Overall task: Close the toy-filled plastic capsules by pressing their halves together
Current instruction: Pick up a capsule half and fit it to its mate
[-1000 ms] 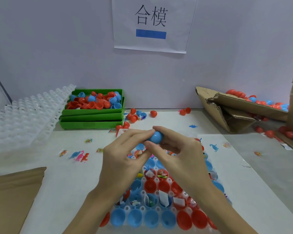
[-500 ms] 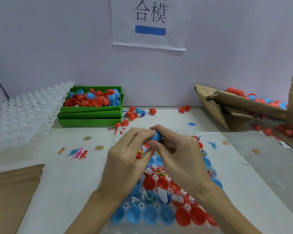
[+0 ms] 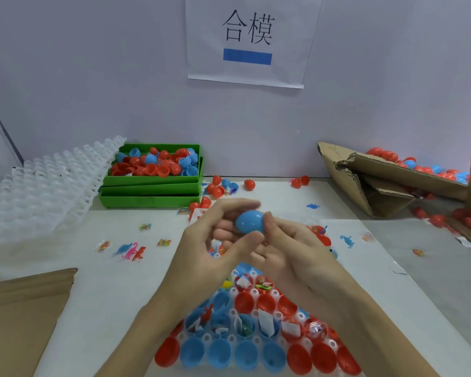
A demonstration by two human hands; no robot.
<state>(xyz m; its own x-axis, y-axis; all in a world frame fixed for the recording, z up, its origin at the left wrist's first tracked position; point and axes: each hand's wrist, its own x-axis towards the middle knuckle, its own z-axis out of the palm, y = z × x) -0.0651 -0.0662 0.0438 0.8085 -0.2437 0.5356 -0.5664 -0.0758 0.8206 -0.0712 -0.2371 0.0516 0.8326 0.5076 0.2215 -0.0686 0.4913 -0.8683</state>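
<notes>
— Both hands hold 1 blue capsule (image 3: 250, 222), yes? How is the grip?

— Yes. Left hand (image 3: 215, 250) curls around it from the left side, with the thumb under it and the fingers over and behind it. Right hand (image 3: 287, 250) pinches its right end with the thumb on top. The capsule looks closed; I see no gap between the halves.

— Where is the capsule?

— In the air, above the far edge of the white tray (image 3: 252, 314), not touching it.

— What is in this tray?

— Open red and blue halves (image 3: 245, 302), many with small toys or paper inside.

— And around?

— Green bins (image 3: 151, 186) with loose halves stand far left, next to stacked white trays (image 3: 42, 186). Small toy dinosaurs (image 3: 132, 251) lie on the table (image 3: 98, 281). Torn cardboard box (image 3: 378, 183) with more capsules is at the right.
</notes>
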